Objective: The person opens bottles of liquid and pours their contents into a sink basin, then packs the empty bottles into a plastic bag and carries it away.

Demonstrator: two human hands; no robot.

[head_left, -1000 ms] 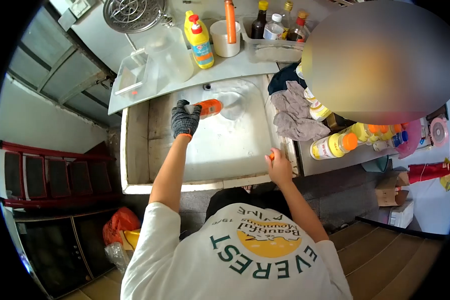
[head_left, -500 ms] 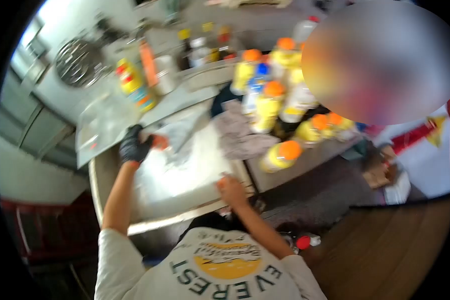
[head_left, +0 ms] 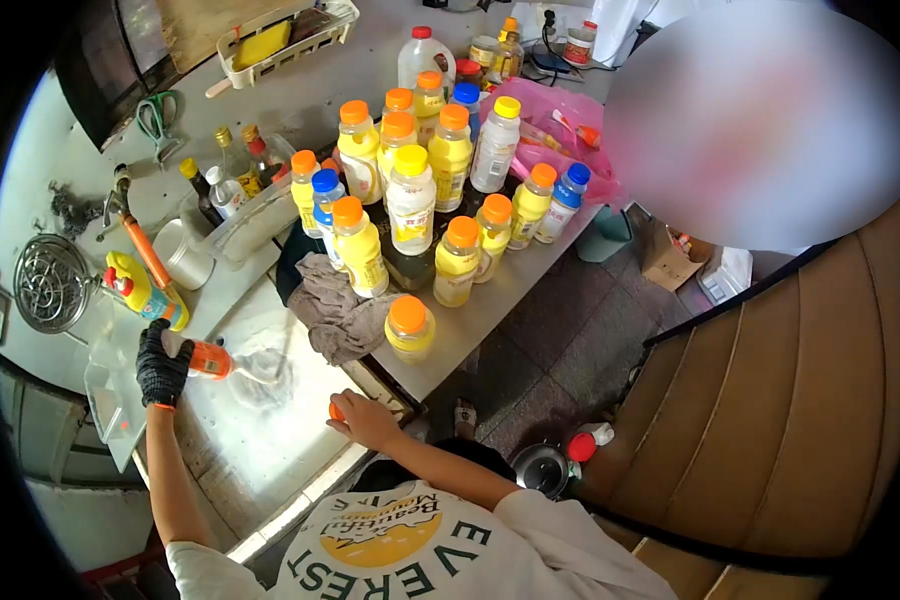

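Your L hand (head_left: 162, 372), gloved, grips a bottle (head_left: 210, 360) tipped over the sink (head_left: 315, 490), uncapped, liquid running out; amt. left inside, can't tell. Your R hand (head_left: 370, 425), bare, pinches an orange cap (head_left: 337, 411) near the sink's R edge. Other bottles (head_left: 410, 205), all apparently capped, stand on the tabletop (head_left: 440, 355) R of the sink.

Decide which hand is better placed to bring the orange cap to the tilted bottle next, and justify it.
Right, most likely: the right hand holds the orange cap, while the gloved left hand is occupied gripping the bottle.
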